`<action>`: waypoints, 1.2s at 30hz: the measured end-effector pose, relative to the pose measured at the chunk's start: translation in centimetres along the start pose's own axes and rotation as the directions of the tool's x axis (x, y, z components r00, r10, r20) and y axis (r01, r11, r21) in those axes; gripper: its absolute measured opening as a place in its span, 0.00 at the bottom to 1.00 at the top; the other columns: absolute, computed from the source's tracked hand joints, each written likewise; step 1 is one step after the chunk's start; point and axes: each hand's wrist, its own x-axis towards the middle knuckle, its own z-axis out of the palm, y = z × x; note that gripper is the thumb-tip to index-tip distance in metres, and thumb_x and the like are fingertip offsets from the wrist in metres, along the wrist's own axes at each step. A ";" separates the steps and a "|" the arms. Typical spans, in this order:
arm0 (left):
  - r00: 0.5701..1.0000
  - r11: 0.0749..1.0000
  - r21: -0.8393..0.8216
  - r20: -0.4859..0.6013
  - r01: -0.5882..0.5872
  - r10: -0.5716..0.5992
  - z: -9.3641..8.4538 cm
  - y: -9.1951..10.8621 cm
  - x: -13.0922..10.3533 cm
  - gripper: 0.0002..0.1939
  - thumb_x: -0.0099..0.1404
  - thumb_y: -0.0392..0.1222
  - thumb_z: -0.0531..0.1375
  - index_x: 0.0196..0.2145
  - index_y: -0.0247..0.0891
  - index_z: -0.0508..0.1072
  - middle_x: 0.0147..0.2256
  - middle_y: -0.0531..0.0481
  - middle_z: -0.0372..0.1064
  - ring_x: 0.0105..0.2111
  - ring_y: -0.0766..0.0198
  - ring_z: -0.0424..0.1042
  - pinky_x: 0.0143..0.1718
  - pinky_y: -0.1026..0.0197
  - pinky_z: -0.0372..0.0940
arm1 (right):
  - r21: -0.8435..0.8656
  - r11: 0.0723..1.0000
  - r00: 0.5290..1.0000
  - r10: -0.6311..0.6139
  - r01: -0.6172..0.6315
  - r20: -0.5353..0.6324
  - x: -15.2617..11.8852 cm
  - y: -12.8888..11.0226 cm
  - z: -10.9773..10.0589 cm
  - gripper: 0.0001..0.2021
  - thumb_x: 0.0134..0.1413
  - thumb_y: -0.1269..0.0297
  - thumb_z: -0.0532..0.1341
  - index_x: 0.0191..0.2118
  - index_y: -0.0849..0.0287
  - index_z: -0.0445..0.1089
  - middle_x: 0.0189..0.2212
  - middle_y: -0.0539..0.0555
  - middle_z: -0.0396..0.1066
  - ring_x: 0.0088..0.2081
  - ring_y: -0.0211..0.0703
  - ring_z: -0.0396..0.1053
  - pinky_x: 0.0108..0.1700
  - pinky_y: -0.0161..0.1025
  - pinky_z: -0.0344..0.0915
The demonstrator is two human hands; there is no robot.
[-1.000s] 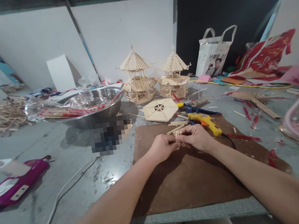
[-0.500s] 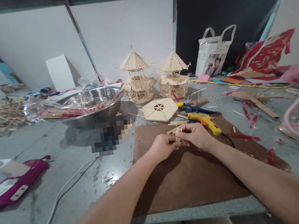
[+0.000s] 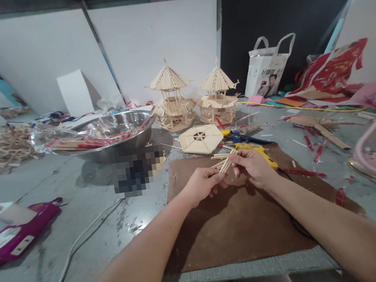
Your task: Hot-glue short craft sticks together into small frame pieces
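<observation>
Pale wooden sticks (image 3: 226, 163), a slim bundle of them, slant between two bare hands above a brown mat (image 3: 236, 232). From where I stand, the left hand (image 3: 204, 185) is clamped on the near end of the bundle, while the right hand (image 3: 250, 166) pinches the far end between thumb and forefinger. The hands are close but apart, with the sticks bridging the gap. I can't fairly tell how many there are or whether they are joined, as the grip covers too much.

Just past the bundle, loose sticks (image 3: 218, 156) lie by the mat's far edge. A yellow glue gun (image 3: 270, 160) lies behind the right hand, partly hidden by it, and a blue tool (image 3: 255, 138) lies beyond that. Further back, a flat hexagonal panel (image 3: 187, 142) with a spoked opening at its middle rests on the grey table (image 3: 98, 247). Behind it, two pavilions (image 3: 174, 109) stand upright side by side, each with a pointed roof.

Left of the panel sits a steel bowl (image 3: 116, 152) holding clear plastic (image 3: 101, 124) and red-tinged sticks (image 3: 79, 143). Over on the right, red scraps (image 3: 304, 173) are scattered, and a white bag (image 3: 262, 72) stands before a black board (image 3: 310, 16).
</observation>
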 end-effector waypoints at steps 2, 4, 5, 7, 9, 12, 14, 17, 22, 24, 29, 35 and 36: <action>1.000 0.998 -0.066 -0.023 0.012 -0.014 0.0 0.1 0.0 0.18 0.52 0.51 0.52 0.27 0.32 0.69 0.24 0.48 0.67 0.15 0.75 0.57 0.13 0.71 0.54 | 0.014 1.000 1.000 0.006 -0.006 -0.004 0.1 0.1 -0.1 0.11 0.36 0.62 0.62 0.17 0.63 0.61 0.11 0.45 0.61 0.11 0.28 0.58 0.14 0.27 0.56; 0.999 0.992 -0.126 -0.044 0.027 -0.033 0.1 0.1 0.0 0.17 0.51 0.51 0.52 0.26 0.32 0.68 0.24 0.49 0.67 0.14 0.75 0.57 0.12 0.71 0.53 | 0.034 0.999 1.000 0.015 -0.015 -0.006 0.1 0.2 -0.2 0.10 0.36 0.62 0.61 0.18 0.62 0.62 0.11 0.45 0.62 0.12 0.29 0.59 0.15 0.27 0.57; 0.998 0.988 -0.153 -0.051 0.030 -0.038 0.1 0.2 0.0 0.17 0.51 0.51 0.52 0.25 0.32 0.68 0.23 0.49 0.67 0.13 0.75 0.56 0.12 0.70 0.53 | 0.049 0.999 1.000 0.021 -0.020 -0.008 0.1 0.2 -0.2 0.10 0.36 0.62 0.61 0.18 0.62 0.62 0.11 0.45 0.62 0.12 0.29 0.59 0.16 0.27 0.58; 0.997 0.981 -0.194 -0.067 0.027 -0.041 0.2 0.2 0.0 0.17 0.51 0.51 0.52 0.24 0.33 0.66 0.22 0.50 0.67 0.12 0.76 0.56 0.11 0.70 0.52 | 0.080 0.996 0.999 0.029 -0.027 -0.017 0.2 0.2 -0.2 0.10 0.36 0.62 0.61 0.19 0.62 0.62 0.11 0.45 0.63 0.13 0.29 0.60 0.16 0.27 0.59; 0.996 0.978 -0.207 -0.076 0.024 -0.040 0.3 0.2 0.0 0.16 0.51 0.51 0.52 0.23 0.33 0.65 0.21 0.51 0.67 0.12 0.76 0.56 0.11 0.71 0.52 | 0.100 0.994 0.999 0.037 -0.034 -0.023 0.2 0.2 -0.2 0.09 0.36 0.62 0.61 0.19 0.62 0.62 0.12 0.45 0.63 0.13 0.29 0.60 0.17 0.27 0.60; 0.995 0.981 -0.189 -0.087 0.032 -0.049 0.4 0.2 0.0 0.16 0.51 0.51 0.52 0.24 0.33 0.65 0.20 0.52 0.66 0.11 0.76 0.56 0.10 0.71 0.51 | 0.106 0.994 0.999 0.039 -0.036 -0.028 0.2 0.2 -0.1 0.09 0.37 0.63 0.61 0.19 0.62 0.62 0.11 0.45 0.63 0.13 0.28 0.60 0.17 0.28 0.61; 0.993 0.984 -0.171 -0.099 0.043 -0.061 0.4 0.2 0.1 0.15 0.52 0.50 0.52 0.25 0.33 0.65 0.19 0.52 0.66 0.11 0.75 0.56 0.10 0.71 0.51 | 0.102 0.994 0.999 0.038 -0.035 -0.030 0.1 0.2 -0.1 0.09 0.37 0.63 0.61 0.18 0.62 0.62 0.11 0.45 0.63 0.13 0.28 0.60 0.17 0.28 0.61; 0.987 0.988 -0.140 -0.140 0.059 -0.079 0.4 0.4 0.1 0.14 0.52 0.49 0.52 0.25 0.33 0.65 0.18 0.52 0.65 0.11 0.75 0.55 0.09 0.71 0.51 | 0.106 0.994 0.999 0.029 -0.026 -0.033 0.1 0.1 0.0 0.09 0.37 0.63 0.61 0.19 0.62 0.62 0.12 0.45 0.63 0.14 0.29 0.60 0.18 0.28 0.61; 0.978 0.991 -0.118 -0.195 0.055 -0.078 0.4 0.4 0.1 0.12 0.52 0.47 0.51 0.25 0.34 0.64 0.18 0.53 0.64 0.11 0.75 0.55 0.09 0.72 0.49 | 0.116 0.993 0.999 0.032 -0.031 -0.008 -0.1 0.1 0.1 0.09 0.38 0.62 0.61 0.20 0.62 0.62 0.13 0.45 0.63 0.15 0.29 0.60 0.20 0.29 0.62; 0.976 0.992 -0.112 -0.204 0.056 -0.079 0.4 0.4 0.2 0.12 0.52 0.47 0.51 0.25 0.34 0.64 0.18 0.53 0.64 0.11 0.76 0.55 0.09 0.72 0.49 | 0.113 0.993 0.999 0.037 -0.037 0.000 -0.1 0.2 0.1 0.09 0.37 0.62 0.61 0.20 0.62 0.62 0.14 0.45 0.62 0.16 0.29 0.60 0.21 0.30 0.62; 0.964 0.995 -0.090 -0.261 0.036 -0.059 0.1 0.1 0.3 0.11 0.51 0.46 0.52 0.22 0.34 0.63 0.17 0.54 0.63 0.11 0.76 0.54 0.08 0.72 0.48 | -0.059 0.998 0.998 -0.025 0.022 -0.050 0.4 -0.3 -0.5 0.11 0.39 0.58 0.59 0.27 0.60 0.62 0.19 0.45 0.62 0.13 0.26 0.56 0.15 0.27 0.53; 0.925 0.998 -0.062 -0.380 -0.027 0.002 -1.2 -0.6 0.6 0.13 0.51 0.48 0.52 0.20 0.34 0.62 0.17 0.54 0.63 0.11 0.76 0.55 0.09 0.72 0.49 | -0.885 0.457 0.883 -0.378 -0.085 -0.280 1.5 -3.1 -5.1 0.17 0.42 0.49 0.51 0.30 0.59 0.65 0.27 0.56 0.68 0.25 0.39 0.64 0.25 0.34 0.56; 0.917 0.998 -0.057 -0.398 -0.035 0.009 -1.4 -0.7 0.7 0.13 0.50 0.48 0.53 0.19 0.34 0.62 0.17 0.53 0.63 0.11 0.76 0.55 0.09 0.72 0.49 | -0.944 0.270 0.886 -0.368 -0.189 -0.283 1.6 -3.4 -5.9 0.18 0.42 0.49 0.50 0.29 0.58 0.66 0.29 0.57 0.69 0.29 0.44 0.65 0.28 0.36 0.57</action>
